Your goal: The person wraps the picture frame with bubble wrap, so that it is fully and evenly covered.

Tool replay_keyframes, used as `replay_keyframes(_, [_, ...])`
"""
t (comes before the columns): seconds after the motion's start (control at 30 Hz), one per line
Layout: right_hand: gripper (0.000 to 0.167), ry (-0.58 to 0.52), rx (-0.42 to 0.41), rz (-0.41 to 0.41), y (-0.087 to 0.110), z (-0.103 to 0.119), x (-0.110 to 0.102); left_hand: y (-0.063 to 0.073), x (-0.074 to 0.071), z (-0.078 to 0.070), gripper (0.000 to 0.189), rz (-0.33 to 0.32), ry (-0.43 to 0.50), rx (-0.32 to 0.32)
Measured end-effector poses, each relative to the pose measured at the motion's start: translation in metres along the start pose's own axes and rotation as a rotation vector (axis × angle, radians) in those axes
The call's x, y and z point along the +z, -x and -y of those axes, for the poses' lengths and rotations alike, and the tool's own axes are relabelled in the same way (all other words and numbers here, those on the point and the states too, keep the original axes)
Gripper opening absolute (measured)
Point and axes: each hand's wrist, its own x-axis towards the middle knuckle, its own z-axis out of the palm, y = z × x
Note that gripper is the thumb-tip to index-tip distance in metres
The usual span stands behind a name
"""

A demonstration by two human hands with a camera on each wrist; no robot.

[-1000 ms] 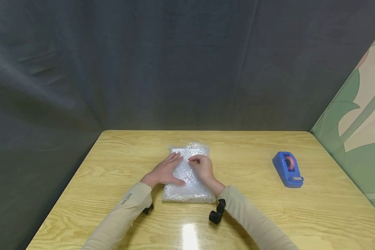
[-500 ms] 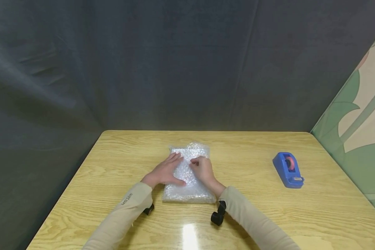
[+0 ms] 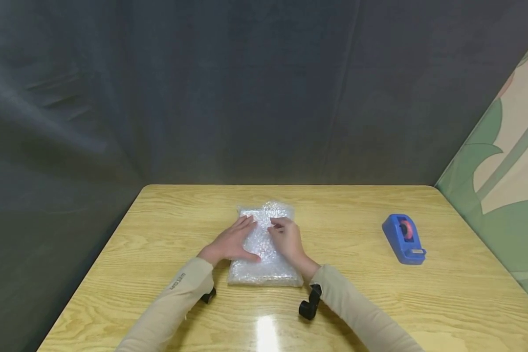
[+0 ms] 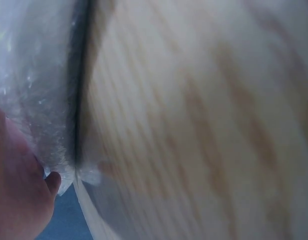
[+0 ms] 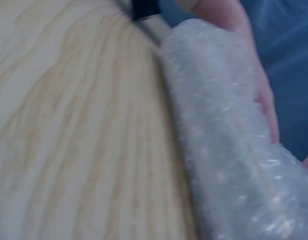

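Observation:
A flat rectangular package in clear bubble wrap (image 3: 264, 274) lies on the table; its contents are hidden. My left hand (image 3: 233, 240) rests on its left side, fingers straight and spread, thumb toward the middle. On the right, my right hand (image 3: 287, 239) bends over the package with curled fingers. Its thumb and forefinger tips are close together at the wrap's upper middle; whether they pinch anything is too small to tell. The left wrist view shows the wrap's edge (image 4: 49, 75) beside part of the left hand (image 4: 21, 195). The right wrist view shows bubble wrap (image 5: 218, 115) along its side.
A blue tape dispenser (image 3: 404, 239) with a pink roll stands on the right of the wooden table (image 3: 167, 220). A dark curtain (image 3: 255, 98) hangs behind the table, and a patterned panel (image 3: 510, 195) borders it on the right. Black wrist cameras (image 3: 309, 308) hang under the sleeves.
My right hand's fingertips have shifted slightly right over the wrap, and thumb and forefinger have parted a little. My left hand and the package stay in place.

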Motion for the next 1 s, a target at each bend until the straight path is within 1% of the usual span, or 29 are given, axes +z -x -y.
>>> replay_keyframes(0.07, [0.02, -0.075, 0.002, 0.002, -0.002, 0.0, -0.003, 0.0, -0.001, 0.0, 0.107, 0.001, 0.008, -0.001])
replay_keyframes(0.1, [0.018, -0.092, -0.006, 0.017, -0.003, -0.001, -0.005, 0.001, -0.001, 0.0, 0.107, 0.0, 0.008, 0.0])
replay_keyframes(0.13, [0.017, -0.103, -0.02, 0.038, -0.004, -0.002, -0.006, 0.001, -0.001, 0.0, 0.107, -0.003, 0.011, 0.004])
replay_keyframes(0.2, [0.013, -0.09, -0.049, 0.098, -0.006, -0.004, -0.009, 0.001, -0.002, 0.0, 0.107, -0.002, 0.007, 0.005])
replay_keyframes(0.3, [0.012, -0.018, -0.092, 0.204, -0.009, -0.009, -0.011, 0.002, -0.002, 0.0, 0.107, -0.006, 0.003, 0.014])
replay_keyframes(0.37, [0.012, 0.055, -0.13, 0.252, -0.01, -0.013, -0.012, 0.002, -0.002, 0.0, 0.108, -0.002, 0.001, 0.014])
replay_keyframes(0.43, [0.014, 0.128, -0.169, 0.28, -0.01, -0.016, -0.011, 0.002, -0.001, -0.001, 0.108, 0.0, 0.0, 0.014])
replay_keyframes(0.53, [0.015, 0.203, -0.223, 0.306, -0.01, -0.018, -0.01, 0.001, -0.001, 0.0, 0.108, 0.001, -0.002, 0.011])
replay_keyframes(0.87, [0.026, 0.291, -0.274, 0.391, -0.012, -0.019, -0.012, 0.0, 0.0, 0.001, 0.108, -0.004, 0.005, 0.013])
replay_keyframes(1.0, [0.03, 0.302, -0.276, 0.414, -0.012, -0.017, -0.015, 0.0, 0.0, 0.0, 0.107, -0.005, 0.0, 0.017])
